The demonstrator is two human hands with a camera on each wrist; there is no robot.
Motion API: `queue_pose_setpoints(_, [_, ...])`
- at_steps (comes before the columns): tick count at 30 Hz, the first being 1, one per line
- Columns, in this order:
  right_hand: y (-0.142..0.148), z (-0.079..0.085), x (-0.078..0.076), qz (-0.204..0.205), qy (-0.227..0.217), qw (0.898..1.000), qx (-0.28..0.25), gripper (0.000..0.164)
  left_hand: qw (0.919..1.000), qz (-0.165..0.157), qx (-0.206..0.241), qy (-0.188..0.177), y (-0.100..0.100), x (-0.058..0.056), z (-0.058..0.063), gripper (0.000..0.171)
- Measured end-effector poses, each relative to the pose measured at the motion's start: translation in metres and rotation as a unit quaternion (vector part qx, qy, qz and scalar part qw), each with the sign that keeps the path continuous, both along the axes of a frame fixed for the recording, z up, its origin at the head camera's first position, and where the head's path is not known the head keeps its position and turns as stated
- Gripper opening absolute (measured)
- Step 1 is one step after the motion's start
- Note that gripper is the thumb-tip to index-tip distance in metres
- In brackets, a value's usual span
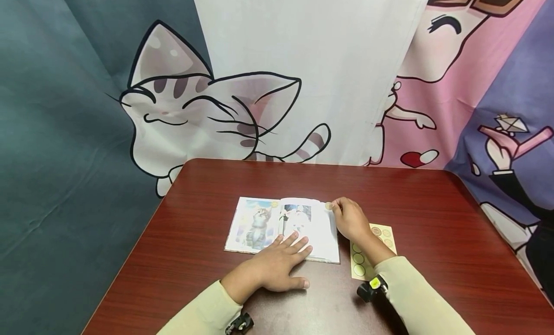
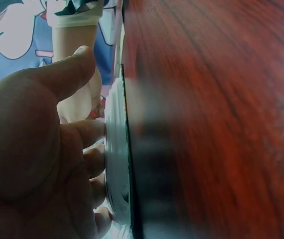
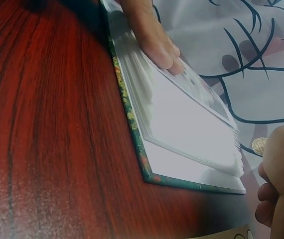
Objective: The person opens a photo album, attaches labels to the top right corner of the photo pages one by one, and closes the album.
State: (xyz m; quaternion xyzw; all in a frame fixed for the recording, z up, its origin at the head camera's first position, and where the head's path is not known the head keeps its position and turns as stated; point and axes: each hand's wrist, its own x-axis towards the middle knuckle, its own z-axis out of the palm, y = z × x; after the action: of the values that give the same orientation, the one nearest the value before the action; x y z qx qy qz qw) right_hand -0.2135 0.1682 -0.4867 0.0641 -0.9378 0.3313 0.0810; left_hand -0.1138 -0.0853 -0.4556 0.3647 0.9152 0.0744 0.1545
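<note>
An open picture book [image 1: 322, 241] lies on the table, a kitten picture on its left page and a smaller picture on the right one. My left hand [image 1: 279, 265] rests on the book's lower part with fingers spread. In the left wrist view its fingertips touch the pages [image 2: 116, 159]. At the top right corner of the right page, my right hand [image 1: 349, 220] pinches a round gold sticker [image 1: 329, 206]; the right wrist view shows that sticker [image 3: 259, 146] at the thumb's tip. Another round sticker [image 1: 274, 204] sits at the left page's top right.
A yellow sheet of round stickers [image 1: 359, 273] lies right of the book, partly under my right forearm. The reddish-brown table [image 1: 199, 205] extends around the book. Behind its far edge hangs a curtain [image 1: 346, 61] printed with cartoon animals.
</note>
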Motion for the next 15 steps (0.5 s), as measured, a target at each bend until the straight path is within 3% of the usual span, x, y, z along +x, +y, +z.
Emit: queue_pose_setpoints(15, [-0.0054, -0.0006, -0.0067, 0.002, 0.006, 1.0, -0.004, 0.023, 1.0, 0.002, -0.004, 0.002, 0.0002, -0.0001, 0.0008, 0.083])
